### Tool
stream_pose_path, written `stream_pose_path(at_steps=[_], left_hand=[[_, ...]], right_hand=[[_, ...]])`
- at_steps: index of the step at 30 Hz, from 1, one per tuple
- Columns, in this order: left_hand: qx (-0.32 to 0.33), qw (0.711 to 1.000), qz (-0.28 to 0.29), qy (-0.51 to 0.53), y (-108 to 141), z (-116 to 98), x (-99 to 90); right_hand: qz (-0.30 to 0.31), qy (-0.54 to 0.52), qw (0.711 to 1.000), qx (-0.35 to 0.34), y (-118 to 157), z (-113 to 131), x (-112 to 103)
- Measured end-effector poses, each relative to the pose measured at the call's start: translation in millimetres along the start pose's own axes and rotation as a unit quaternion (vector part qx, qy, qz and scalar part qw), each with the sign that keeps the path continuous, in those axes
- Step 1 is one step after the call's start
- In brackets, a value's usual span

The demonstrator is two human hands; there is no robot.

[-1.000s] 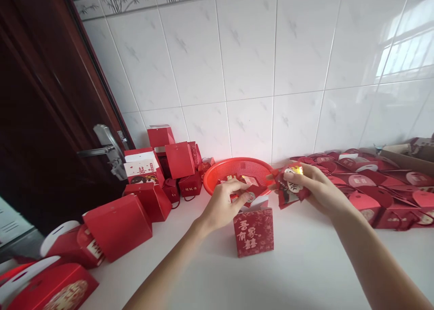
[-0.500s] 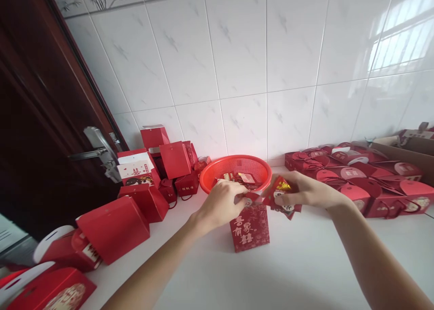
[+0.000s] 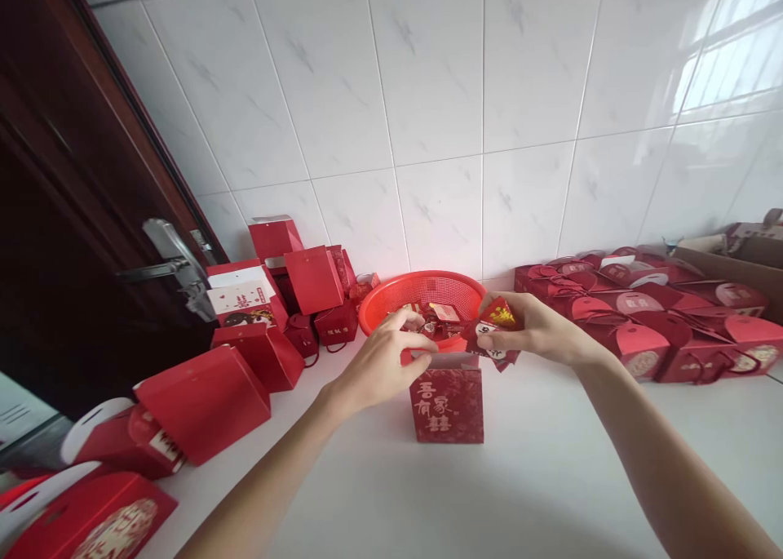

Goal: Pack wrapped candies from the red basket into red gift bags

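Note:
A small red gift box [image 3: 449, 412] with pale Chinese characters stands upright on the white table, its top uncovered. At its upper left edge is my left hand [image 3: 376, 359], fingers spread and no object visible in them. To the box's upper right, my right hand [image 3: 532, 330] grips several red candy packets [image 3: 497, 334] with gold and white print. Just behind the box sits a red plastic basket [image 3: 422, 286] with wrapped candies [image 3: 445, 314] inside. My hands and the packets cover part of the basket's front.
Red boxes [image 3: 201, 404], some with lids up, line the left side by a dark door [image 3: 86, 175]. Closed red boxes [image 3: 630, 339] crowd the right, beside a cardboard carton [image 3: 727, 261]. A tiled wall [image 3: 434, 200] rises behind the table [image 3: 367, 494].
My left fingers have opened and no longer pinch a small red packet over the box. My right hand, still holding the packets, has shifted slightly left and up. The view has tilted a little.

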State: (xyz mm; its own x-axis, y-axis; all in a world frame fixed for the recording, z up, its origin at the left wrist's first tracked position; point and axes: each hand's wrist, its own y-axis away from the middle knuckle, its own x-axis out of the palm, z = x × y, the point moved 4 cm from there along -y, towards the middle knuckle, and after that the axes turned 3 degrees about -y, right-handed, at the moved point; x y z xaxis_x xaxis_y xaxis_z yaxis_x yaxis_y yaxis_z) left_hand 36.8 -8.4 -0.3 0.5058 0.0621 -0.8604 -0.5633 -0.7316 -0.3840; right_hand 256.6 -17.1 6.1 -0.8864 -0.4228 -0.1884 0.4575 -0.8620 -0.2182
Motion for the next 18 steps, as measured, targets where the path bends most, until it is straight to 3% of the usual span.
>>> stream_pose_path(at_steps=[5, 10, 13, 18], left_hand=[[-0.042, 0.995, -0.012, 0.092, 11, 13, 10.6], [-0.076, 0.98, 0.035, 0.179, 2, 16, 23.7], [-0.081, 0.973, 0.058, 0.208, -1, 18, 29.5], [-0.077, 0.96, 0.045, 0.265, -5, 18, 34.6]], right_hand=[[-0.045, -0.006, 0.998, -0.043, -12, -3, 6], [-0.065, 0.026, 0.996, -0.058, -24, -1, 8], [-0.082, 0.07, 0.992, -0.062, -28, 6, 10], [-0.068, 0.197, 0.976, -0.065, -25, 19, 19]])
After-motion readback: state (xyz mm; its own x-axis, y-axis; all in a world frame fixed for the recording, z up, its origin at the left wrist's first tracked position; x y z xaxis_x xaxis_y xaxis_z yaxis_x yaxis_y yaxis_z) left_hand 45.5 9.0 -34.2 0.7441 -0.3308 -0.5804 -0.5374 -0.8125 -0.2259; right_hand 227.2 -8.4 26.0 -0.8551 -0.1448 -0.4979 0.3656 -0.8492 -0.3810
